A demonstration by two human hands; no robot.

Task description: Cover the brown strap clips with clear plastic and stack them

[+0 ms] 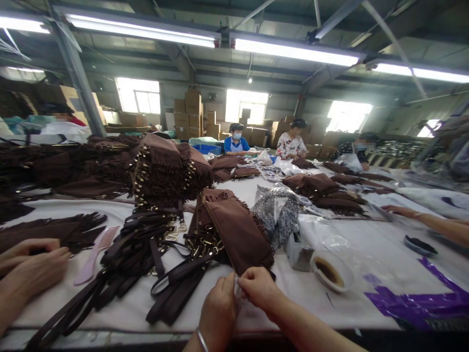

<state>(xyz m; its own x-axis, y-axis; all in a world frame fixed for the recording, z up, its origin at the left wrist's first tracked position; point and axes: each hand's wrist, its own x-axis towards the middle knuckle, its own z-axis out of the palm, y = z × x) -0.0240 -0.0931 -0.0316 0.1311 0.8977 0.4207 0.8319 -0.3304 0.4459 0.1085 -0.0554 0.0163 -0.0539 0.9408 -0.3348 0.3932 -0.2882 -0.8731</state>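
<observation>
Low in the middle, my left hand (219, 308) and my right hand (259, 289) meet fingertip to fingertip. Both are closed in a pinch on a small whitish piece (237, 285), too small to tell its kind. Just beyond them lies a brown fringed bag (238, 222) with a zip along its edge, on top of more brown pieces. Dark straps (179, 293) with gold clips spread to the left of my hands. A silver bangle (202, 338) is on my left wrist.
A lilac comb (93, 259) lies left, near another person's hands (34, 269). Fringed bags stand in a tall stack (168, 168). To the right are a bowl of brown liquid (330, 274), a small metal box (298, 252), purple plastic (421, 303) and another person's arm (436, 225).
</observation>
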